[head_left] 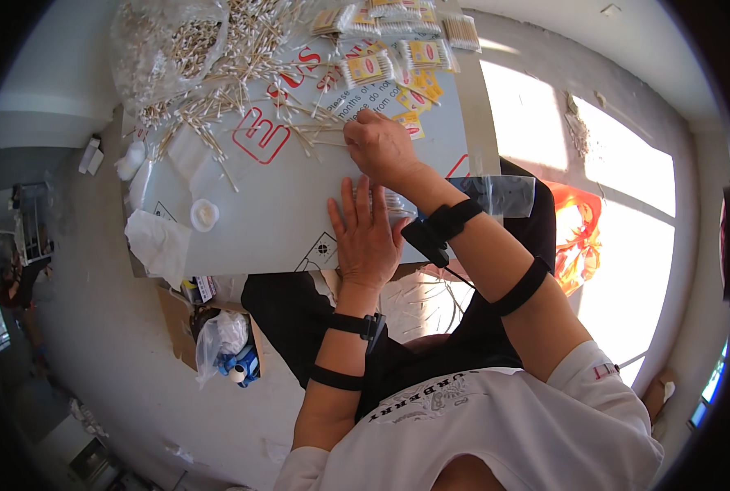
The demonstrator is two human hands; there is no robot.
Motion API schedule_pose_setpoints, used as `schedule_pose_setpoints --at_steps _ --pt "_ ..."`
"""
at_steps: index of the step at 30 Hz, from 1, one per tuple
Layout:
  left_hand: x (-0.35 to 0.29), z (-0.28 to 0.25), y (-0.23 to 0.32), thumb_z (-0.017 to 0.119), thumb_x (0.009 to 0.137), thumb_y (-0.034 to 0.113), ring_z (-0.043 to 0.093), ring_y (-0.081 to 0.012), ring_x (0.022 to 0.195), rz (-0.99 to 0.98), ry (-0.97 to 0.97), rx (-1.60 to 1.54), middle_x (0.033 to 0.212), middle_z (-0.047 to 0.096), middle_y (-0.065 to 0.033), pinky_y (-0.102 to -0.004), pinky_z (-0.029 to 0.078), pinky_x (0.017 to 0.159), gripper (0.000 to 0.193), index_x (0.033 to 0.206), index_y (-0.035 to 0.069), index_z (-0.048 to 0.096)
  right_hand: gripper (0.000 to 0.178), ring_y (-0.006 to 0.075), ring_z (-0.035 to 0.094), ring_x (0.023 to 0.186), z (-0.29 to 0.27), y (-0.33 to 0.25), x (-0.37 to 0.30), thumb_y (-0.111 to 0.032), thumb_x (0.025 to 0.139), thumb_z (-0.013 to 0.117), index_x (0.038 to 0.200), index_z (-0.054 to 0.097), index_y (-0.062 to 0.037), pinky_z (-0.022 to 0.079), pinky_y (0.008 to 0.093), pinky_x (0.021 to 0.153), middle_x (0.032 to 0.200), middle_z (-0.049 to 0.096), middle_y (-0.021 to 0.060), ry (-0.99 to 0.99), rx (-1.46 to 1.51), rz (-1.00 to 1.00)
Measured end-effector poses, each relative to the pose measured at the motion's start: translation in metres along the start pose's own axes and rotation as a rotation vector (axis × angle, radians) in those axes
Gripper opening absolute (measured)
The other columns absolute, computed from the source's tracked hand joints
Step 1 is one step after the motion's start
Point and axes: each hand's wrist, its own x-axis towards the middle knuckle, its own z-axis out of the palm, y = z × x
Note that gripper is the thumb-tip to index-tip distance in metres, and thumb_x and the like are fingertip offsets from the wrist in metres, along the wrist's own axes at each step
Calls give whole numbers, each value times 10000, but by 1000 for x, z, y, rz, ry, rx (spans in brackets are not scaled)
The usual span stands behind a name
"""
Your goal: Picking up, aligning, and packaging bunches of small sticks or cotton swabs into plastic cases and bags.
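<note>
My left hand [363, 237] lies flat with its fingers stretched out, over a row of cotton swabs [393, 201] in clear wrap at the table's near edge. Much of that row is hidden under the palm and fingers. Just beyond it, my right hand [379, 146] is closed, its fingertips down on the table beside some loose cotton swabs [320, 131]. What those fingertips pinch, if anything, is hidden. Small yellow printed cards [412, 101] lie just past the right hand. Behind them are several filled packs of cotton swabs [367, 69].
A large heap of loose cotton swabs [246, 49] and a clear plastic bag [164, 57] of them cover the table's far left. Nearer are a small round white container [204, 215] and a white tissue [158, 241]. A cardboard box [176, 327] stands below; a red bag [579, 221] sits right.
</note>
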Motion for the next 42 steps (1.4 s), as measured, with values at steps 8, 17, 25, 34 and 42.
schedule_pose_setpoints --at_steps 8,17,25,34,42 --pt "2 -2 -2 584 912 392 177 -419 1448 -23 6 -80 1545 228 -246 -565 113 1161 701 1446 13 331 70 334 628 796 -37 20 -41 -26 784 643 821 593 -58 514 403 661 831 592 111 -251 162 -188" --pt "1 1 -3 578 919 351 261 -393 1426 26 31 -91 1519 296 -231 -567 158 1153 684 1442 -6 318 148 342 630 822 -16 8 -13 -35 762 676 881 589 -32 520 410 679 858 610 117 -117 301 -29" --pt "5 -10 3 583 911 359 196 -370 1455 -15 -68 -41 1556 225 -213 -561 127 1163 743 1462 -27 268 80 310 630 836 0 6 11 -108 785 658 777 601 -53 520 402 673 823 577 100 -62 -98 -134" --pt "19 -4 0 585 889 495 175 -341 1470 19 -40 14 1557 237 -214 -559 95 1168 847 1479 -25 270 121 298 608 1028 -44 27 -52 11 820 590 924 651 -5 510 370 845 1071 605 128 -124 324 -86" --pt "24 -4 7 679 831 449 177 -341 1470 -6 -82 -16 1548 252 -225 -567 98 1170 877 1466 -19 297 306 284 492 1280 -30 -3 -104 13 936 490 1230 575 13 370 317 1057 1379 502 165 328 751 307"
